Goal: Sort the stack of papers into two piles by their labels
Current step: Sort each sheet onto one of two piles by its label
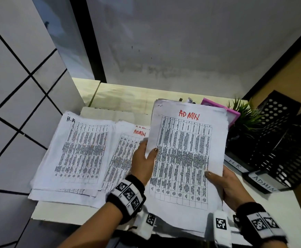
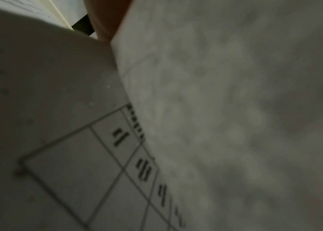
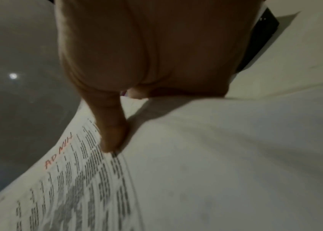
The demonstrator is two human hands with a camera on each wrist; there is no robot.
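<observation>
A stack of printed table sheets [image 1: 183, 158] is held up at centre right; its top sheet bears a red "ADMIN" label [image 1: 189, 114]. My left hand [image 1: 146, 154] pinches the top sheet's left edge, thumb on the print. My right hand [image 1: 217, 178] grips the stack's right edge with the thumb [image 3: 113, 137] on top. On the desk to the left lies a pile headed "H.R" [image 1: 81, 151]. Beside it lies a pile headed "ADMIN" [image 1: 124, 151], partly hidden by my left hand. The left wrist view shows a raised sheet's underside [image 2: 226, 109] above a gridded sheet [image 2: 67, 156].
Black mesh trays [image 1: 282, 144] tagged "HR" [image 1: 235, 162] and "ADMIN" [image 1: 264, 183] stand at the right. A small green plant [image 1: 244, 115] and a pink item [image 1: 221, 108] sit behind the held stack. A grey wall closes the back, a tiled panel the left.
</observation>
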